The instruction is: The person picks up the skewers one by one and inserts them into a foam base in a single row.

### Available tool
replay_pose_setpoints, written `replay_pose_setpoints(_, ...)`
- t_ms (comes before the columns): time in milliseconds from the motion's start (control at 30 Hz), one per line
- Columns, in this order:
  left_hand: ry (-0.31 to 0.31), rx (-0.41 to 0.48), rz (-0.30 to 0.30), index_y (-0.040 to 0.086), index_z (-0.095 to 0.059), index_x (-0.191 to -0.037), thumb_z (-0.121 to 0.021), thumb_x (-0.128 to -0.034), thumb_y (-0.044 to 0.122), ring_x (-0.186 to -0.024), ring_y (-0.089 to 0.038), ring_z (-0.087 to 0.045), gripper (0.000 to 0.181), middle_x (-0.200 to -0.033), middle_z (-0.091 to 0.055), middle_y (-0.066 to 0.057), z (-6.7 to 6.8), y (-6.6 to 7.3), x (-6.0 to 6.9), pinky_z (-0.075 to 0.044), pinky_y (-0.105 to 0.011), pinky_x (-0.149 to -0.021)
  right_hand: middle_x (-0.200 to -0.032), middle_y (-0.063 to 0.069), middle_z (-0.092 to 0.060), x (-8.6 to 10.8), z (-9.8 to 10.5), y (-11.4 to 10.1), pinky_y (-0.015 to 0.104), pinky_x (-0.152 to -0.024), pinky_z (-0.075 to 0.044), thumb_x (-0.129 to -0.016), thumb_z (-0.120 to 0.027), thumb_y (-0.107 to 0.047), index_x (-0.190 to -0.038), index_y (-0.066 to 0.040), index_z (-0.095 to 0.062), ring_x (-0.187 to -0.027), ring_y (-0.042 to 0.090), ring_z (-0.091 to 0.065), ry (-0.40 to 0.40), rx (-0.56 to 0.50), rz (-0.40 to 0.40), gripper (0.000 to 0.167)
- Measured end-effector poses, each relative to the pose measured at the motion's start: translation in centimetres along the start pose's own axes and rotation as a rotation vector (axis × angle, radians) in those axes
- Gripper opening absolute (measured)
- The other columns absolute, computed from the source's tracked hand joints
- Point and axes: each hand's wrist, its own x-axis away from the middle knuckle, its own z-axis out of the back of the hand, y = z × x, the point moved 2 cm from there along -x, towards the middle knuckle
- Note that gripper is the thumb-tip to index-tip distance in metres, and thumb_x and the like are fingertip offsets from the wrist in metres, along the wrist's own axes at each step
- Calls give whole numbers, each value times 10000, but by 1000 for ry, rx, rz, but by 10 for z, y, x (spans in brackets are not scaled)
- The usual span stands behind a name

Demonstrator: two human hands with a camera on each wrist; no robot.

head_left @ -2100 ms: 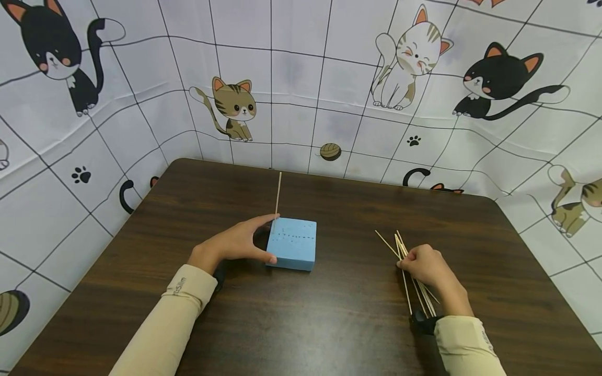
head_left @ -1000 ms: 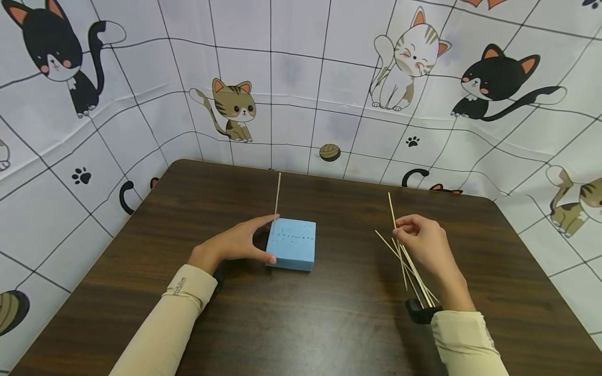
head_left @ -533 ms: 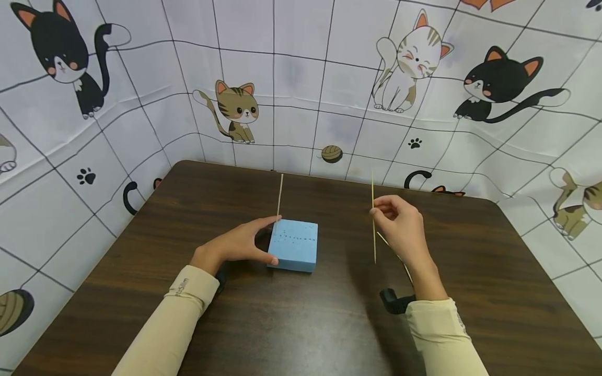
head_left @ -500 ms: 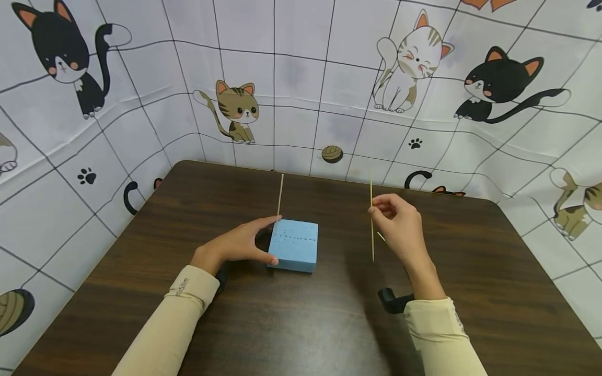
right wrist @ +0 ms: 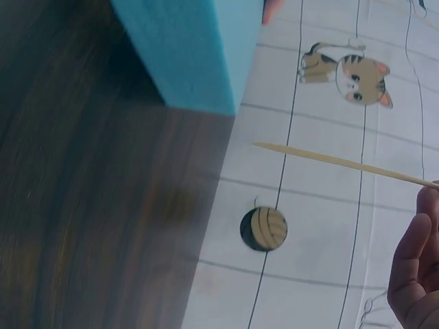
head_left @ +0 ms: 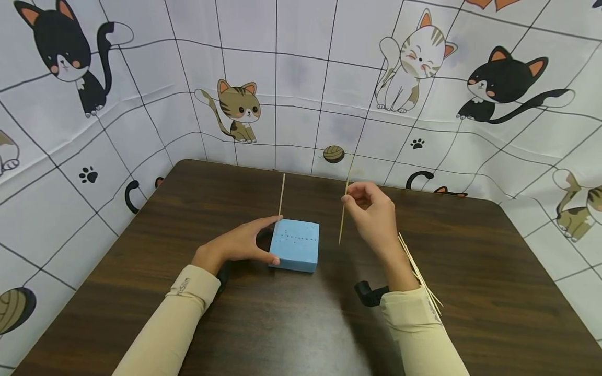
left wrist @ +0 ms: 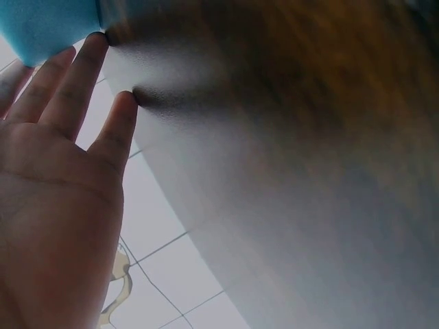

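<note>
A square blue foam block (head_left: pixel 297 246) with rows of small dark holes lies on the table. One thin wooden skewer (head_left: pixel 281 194) stands upright at its back left corner. My left hand (head_left: pixel 239 242) holds the block by its left side, thumb at the front and a fingertip at the back; in the left wrist view its fingers touch the blue foam (left wrist: pixel 51 24). To the right of the block and above the table, my right hand (head_left: pixel 376 216) pinches another skewer (head_left: pixel 342 225), slightly tilted. Its pointed lower end shows in the right wrist view, apart from the block.
Several loose skewers (head_left: pixel 420 274) lie on the table to the right, partly hidden by the right forearm. The dark wooden table (head_left: pixel 291 324) meets a white cloth backdrop (head_left: pixel 301 78) printed with cats. A black wrist camera (head_left: pixel 369 294) hangs by the right wrist.
My right hand has picked a skewer up from the loose pile and carried it left towards the block, turning it nearly upright. The left hand and block have stayed in place.
</note>
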Motion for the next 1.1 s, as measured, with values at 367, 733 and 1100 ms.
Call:
replay_pose_setpoints(367, 0, 1, 6, 243, -264, -1582, -846, -721, 529, -1474, -306, -281, 1078, -1620, -274, -39, 1, 1, 1, -268, -610, -1141, -942, 98, -692, -4, -30, -17, 207, -757, -528, -909, -702, -64, -1021, -18, -655, -849, 172, -658, -36, -71, 71, 130)
replay_pose_setpoints(733, -6, 17, 1, 230, -270, -1581, -849, -726, 507, -1479, -277, -271, 1070, -1620, -274, -23, 0, 0, 1, -262, -576, -1158, -960, 96, -690, -3, -58, -28, 363, -802, -568, -935, -682, -82, -1036, -30, -642, -867, 198, -676, -116, -120, 129, 121)
replay_pose_setpoints(1100, -16, 23, 13, 242, -266, -1582, -858, -728, 482, -1477, -269, -276, 1067, -1618, -274, -17, 0, 1, 1, -278, -566, -1155, -951, 101, -687, -3, -75, -29, 366, -798, -575, -933, -678, -63, -1013, -23, -631, -858, 201, -680, -138, -149, 157, 102)
